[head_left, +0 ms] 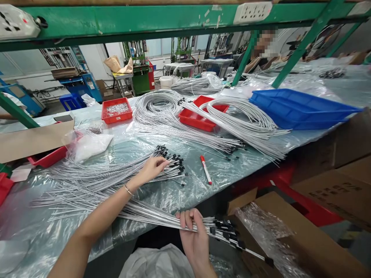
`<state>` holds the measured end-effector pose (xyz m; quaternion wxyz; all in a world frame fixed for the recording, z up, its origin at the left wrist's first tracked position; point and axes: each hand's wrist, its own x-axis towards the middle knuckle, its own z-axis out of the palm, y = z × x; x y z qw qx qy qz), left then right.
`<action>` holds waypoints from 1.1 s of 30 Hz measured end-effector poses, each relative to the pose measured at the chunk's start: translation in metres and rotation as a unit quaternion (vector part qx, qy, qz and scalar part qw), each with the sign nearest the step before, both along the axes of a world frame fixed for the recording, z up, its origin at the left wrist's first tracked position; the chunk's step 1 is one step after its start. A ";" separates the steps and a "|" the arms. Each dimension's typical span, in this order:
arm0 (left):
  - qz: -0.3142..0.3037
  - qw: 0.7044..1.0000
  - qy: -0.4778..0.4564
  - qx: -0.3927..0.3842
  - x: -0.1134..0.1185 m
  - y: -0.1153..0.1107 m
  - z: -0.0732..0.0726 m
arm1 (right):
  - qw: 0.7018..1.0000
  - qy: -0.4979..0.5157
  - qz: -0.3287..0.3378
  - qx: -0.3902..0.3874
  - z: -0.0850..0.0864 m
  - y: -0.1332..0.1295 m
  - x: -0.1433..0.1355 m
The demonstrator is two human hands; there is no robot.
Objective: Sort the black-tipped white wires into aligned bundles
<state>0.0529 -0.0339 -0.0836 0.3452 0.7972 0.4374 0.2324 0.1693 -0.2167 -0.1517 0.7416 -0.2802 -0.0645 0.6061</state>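
Observation:
My right hand (193, 233) is wrapped round a bundle of thin grey cables (153, 215) at the table's front edge. Black connectors (224, 228) stick out past its fingers, and one cable reaches farther than the others. My left hand (153, 168) is over a second bundle of grey cables (116, 172) lying on the table, close to their black connector ends (178, 164). Its thumb and fingers are drawn together in a pinch; whatever lies between the fingertips is too small to make out. A red-and-white marker (206, 170) lies to the right of that bundle.
Coiled grey cables (158, 104) lie farther back, beside red trays (194, 119) and a blue tray (290, 110). Another red tray (116, 111) holds small metal parts. Open cardboard boxes (290, 220) stand at lower right. A green shelf frame (162, 19) spans overhead; a person sits behind it.

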 end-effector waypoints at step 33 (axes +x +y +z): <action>-0.103 0.980 -0.062 -0.157 0.018 -0.065 0.016 | 1.000 0.008 -0.012 -0.025 0.003 0.006 0.002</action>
